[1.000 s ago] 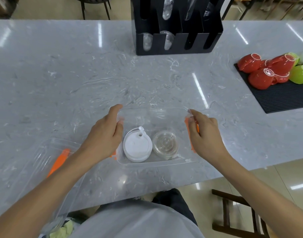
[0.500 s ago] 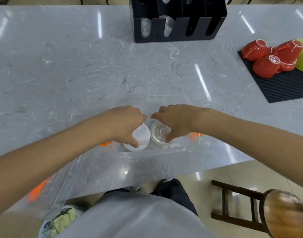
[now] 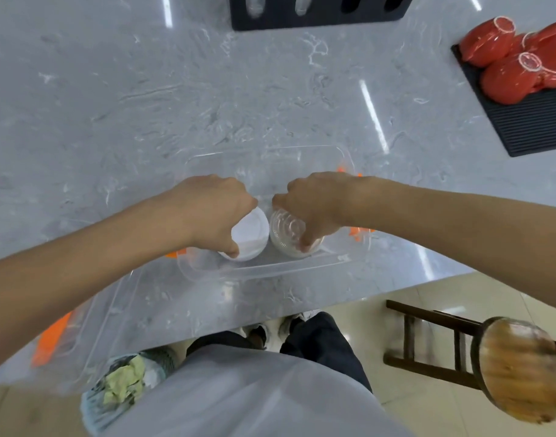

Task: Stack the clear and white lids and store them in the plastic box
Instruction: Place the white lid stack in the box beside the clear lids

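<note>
On the grey marbled stone counter point(image 3: 118, 99) sits a clear rectangular plastic box with orange side clips point(image 3: 270, 269), near the counter's front edge. Both hands reach down into it from above. The left hand point(image 3: 212, 209) is curled over a stack of round white plastic lids point(image 3: 254, 236) in the left half of the box, thumb at the near rim and fingers over the far side, gripping the stack. The right hand point(image 3: 314, 201) is curled the same way over a stack of round clear ribbed plastic lids point(image 3: 286, 231) just to the right, thumb tip pressed at the near edge. The two stacks stand side by side inside the box, almost touching; whether they rest on the box floor or are raised slightly cannot be told.

At the counter's left front corner lies a clear flat plastic box cover with orange latches point(image 3: 54, 337), partly hidden beneath the left forearm. At the far edge stands a black slotted holder point(image 3: 317, 11). To the right, a black ribbed mat point(image 3: 529, 121) carries red ceramic cups lying on their sides point(image 3: 510, 77). Below the counter, a dark wooden stool with a round seat point(image 3: 519, 367) stands on the pale tiled floor.
</note>
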